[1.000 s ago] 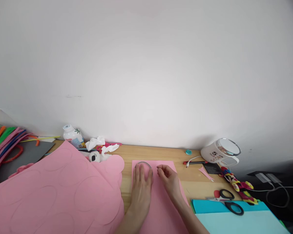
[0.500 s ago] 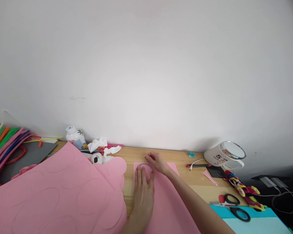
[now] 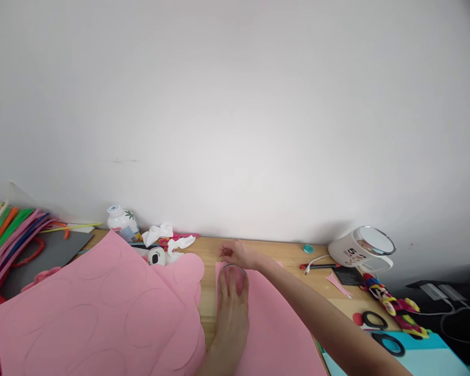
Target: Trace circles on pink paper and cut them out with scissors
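My left hand point(image 3: 232, 303) lies flat, fingers stretched out, pressing a round clear rim point(image 3: 235, 270) onto a small pink sheet point(image 3: 266, 318) on the wooden desk point(image 3: 293, 271). My right hand point(image 3: 238, 255) reaches across above the rim's far left edge, fingers pinched around something thin that I cannot make out. The right forearm crosses the pink sheet from the lower right.
A large pink sheet point(image 3: 97, 308) with traced circles covers the left of the desk. Behind it stand a white bottle point(image 3: 121, 222), crumpled tissue point(image 3: 160, 235) and a small white gadget point(image 3: 155, 256). Pipe cleaners point(image 3: 8, 230) at far left. White mug point(image 3: 360, 250), scissors point(image 3: 379, 334), blue paper point(image 3: 407, 360) at right.
My right hand has moved from the right of the rim round its far side to the upper left. My left hand stays pressed on the rim. The view has shifted slightly.
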`<act>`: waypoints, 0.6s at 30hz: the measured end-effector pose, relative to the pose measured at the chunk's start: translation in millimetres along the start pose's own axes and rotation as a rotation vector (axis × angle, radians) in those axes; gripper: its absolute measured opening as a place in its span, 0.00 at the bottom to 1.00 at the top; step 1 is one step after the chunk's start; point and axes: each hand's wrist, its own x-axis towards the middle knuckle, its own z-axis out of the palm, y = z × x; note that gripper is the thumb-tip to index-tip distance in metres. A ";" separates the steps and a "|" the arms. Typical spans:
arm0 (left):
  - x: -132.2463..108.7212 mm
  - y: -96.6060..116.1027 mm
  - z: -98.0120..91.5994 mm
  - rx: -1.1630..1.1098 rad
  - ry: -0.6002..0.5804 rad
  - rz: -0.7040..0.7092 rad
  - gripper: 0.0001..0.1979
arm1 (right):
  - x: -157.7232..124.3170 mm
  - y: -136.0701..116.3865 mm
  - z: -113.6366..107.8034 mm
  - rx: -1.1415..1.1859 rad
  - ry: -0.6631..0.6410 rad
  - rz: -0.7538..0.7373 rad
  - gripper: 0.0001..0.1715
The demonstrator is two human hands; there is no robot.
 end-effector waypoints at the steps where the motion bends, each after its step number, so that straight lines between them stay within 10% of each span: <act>1: 0.5 0.4 1.1 0.006 -0.003 -0.008 0.33 | 3.2 -2.3 -0.3 -0.015 -0.035 -0.010 0.09; 18: 1.2 1.6 6.5 0.045 0.012 -0.005 0.33 | 29.3 -6.2 -1.3 -0.114 -0.396 0.031 0.10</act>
